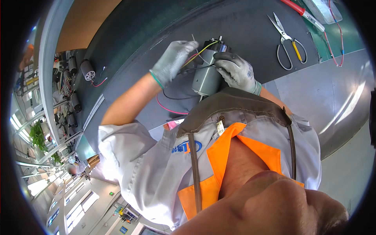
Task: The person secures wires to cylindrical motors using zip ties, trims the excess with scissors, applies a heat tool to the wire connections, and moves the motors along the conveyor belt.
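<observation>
Head view: locate motor (203,82) between the two hands, lying on bench (250,27), with dark cap (223,47) facing away from the body and shaft (201,98) facing apron (231,103). Note left hand (171,62), gloved, beside the cap end, with fingertips pinched on pale wire (193,38), leaving a free end projecting past the fingers. Note right hand (237,72), gloved, at the opposite flank of the motor, with fingers curled against the casing by black wire (200,67). Cannot tell whether gripping that wire or only bracing the motor. Trace yellow wire (200,51) from the cap toward the left hand. Find pink wire (166,108) nearer the body than the left hand, curving over the bench. Find second motor (87,69) well left of the left hand, with leads (100,81) attached. Find shears (285,38) right of the right hand, blades slightly parted. Find red tool (296,8) farther right, near clear tray (325,11) and red lead (341,39)
</observation>
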Available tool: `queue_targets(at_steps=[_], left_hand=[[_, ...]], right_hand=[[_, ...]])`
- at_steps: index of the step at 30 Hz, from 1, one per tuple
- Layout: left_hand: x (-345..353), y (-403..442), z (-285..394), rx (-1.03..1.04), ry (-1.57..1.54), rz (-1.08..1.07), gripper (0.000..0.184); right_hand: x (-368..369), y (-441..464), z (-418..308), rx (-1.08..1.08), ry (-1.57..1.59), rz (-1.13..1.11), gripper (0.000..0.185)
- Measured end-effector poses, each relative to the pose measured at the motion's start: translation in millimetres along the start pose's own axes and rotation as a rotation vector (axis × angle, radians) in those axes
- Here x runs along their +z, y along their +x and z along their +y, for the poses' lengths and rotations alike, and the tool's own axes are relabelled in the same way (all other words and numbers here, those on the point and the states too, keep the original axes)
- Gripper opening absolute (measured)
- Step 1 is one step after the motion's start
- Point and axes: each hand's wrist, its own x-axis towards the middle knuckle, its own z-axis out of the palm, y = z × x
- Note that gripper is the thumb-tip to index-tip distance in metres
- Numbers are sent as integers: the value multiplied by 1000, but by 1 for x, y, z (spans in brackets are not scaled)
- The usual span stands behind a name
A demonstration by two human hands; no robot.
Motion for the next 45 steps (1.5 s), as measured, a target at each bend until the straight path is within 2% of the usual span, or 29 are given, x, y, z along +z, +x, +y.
queue_targets(at_steps=[1, 3, 4, 6, 8, 9, 11, 12, 15, 20, 22, 25, 26, 27, 28, 30, 34, 36, 43, 45], left_hand=[[4, 7, -8, 0, 5, -2, 37], [10, 15, -20, 144, -128, 135, 29], [12, 16, -22, 87, -174, 182, 25], [19, 15, -25, 107, -175, 233, 25], [30, 25, -38, 220, -176, 345, 26], [36, 26, -40, 290, -176, 377, 24], [45, 27, -41, 379, -153, 387, 21], [45, 27, -42, 378, -150, 381, 21], [48, 31, -44, 637, 56, 420, 17], [45, 37, -48, 737, 183, 443, 17], [45, 41, -48, 868, 313, 457, 17], [45, 42, -47, 789, 282, 400, 22], [48, 43, -44, 793, 279, 399, 22], [52, 42, -41, 733, 134, 375, 22], [56, 42, -39, 668, -9, 349, 21], [61, 50, -38, 692, -20, 334, 21], [67, 53, -34, 694, -45, 340, 19], [69, 54, -34, 669, -56, 359, 17], [67, 49, -28, 658, 12, 385, 17], [67, 50, -28, 656, 47, 397, 17]], right_hand=[[-2, 2, 1, 20, 13, -3, 24], [-7, 7, -2, 50, 26, -2, 25], [-10, 11, -5, 65, 24, -15, 25], [-12, 16, -4, 82, 22, -28, 25], [-10, 21, 2, 350, 310, 86, 16], [-12, 29, -3, 680, 740, 128, 21], [-13, 43, 9, 806, 1024, 162, 29], [-15, 50, 10, 805, 1004, 132, 38], [-17, 58, 13, 763, 960, 110, 39], [-20, 65, 12, 758, 915, 55, 45], [-21, 67, 15, 772, 895, 41, 48], [-29, 73, 18, 806, 859, -5, 52], [-35, 77, 21, 796, 839, -121, 54], [-41, 80, 24, 784, 817, -236, 56], [-45, 82, 30, 785, 813, -231, 56], [-51, 85, 42, 766, 757, -442, 58], [-56, 75, 42, 795, 806, -412, 57], [-57, 68, 32, 748, 920, -237, 47], [-48, 59, 40, 773, 890, -187, 47], [-44, 53, 45, 742, 965, -114, 47]])
